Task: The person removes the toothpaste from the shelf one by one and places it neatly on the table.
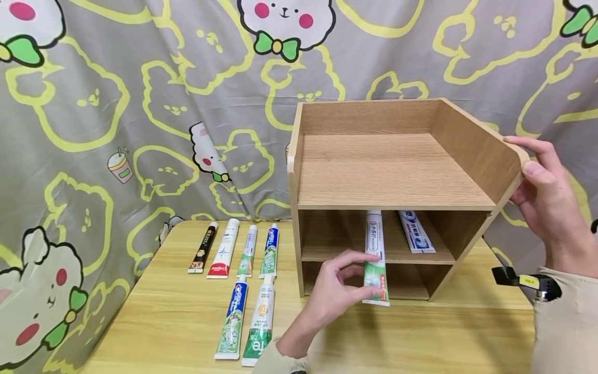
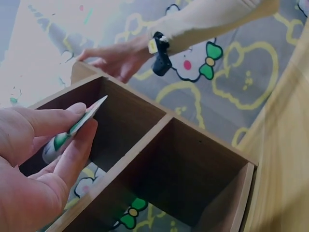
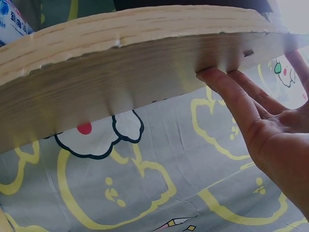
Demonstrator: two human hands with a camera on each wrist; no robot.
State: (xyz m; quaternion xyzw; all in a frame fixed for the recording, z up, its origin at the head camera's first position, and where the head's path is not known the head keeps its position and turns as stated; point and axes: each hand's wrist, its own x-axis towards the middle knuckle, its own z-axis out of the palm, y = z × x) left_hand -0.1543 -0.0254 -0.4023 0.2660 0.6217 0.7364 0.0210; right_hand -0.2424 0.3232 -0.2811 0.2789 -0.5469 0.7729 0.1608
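Observation:
My left hand (image 1: 334,285) pinches a white and green toothpaste tube (image 1: 375,244) near its flat crimped end. The tube's cap end points into the middle compartment of a small wooden shelf (image 1: 374,171). Seen from the left wrist, thumb and fingers press the tube (image 2: 79,123) from both sides. My right hand (image 1: 544,192) grips the front upper edge of the shelf's right side panel, thumb at the front edge. In the right wrist view, fingertips (image 3: 210,75) touch the panel's outer face. Another toothpaste tube (image 1: 416,234), white and blue, lies in the middle compartment on the right.
Left of the shelf, several toothpaste tubes lie on the wooden table (image 1: 154,311). A black tube (image 1: 203,248) and a white and red tube (image 1: 225,249) are in the back row; a blue and green tube (image 1: 232,319) lies nearer. A patterned curtain (image 1: 177,156) hangs behind.

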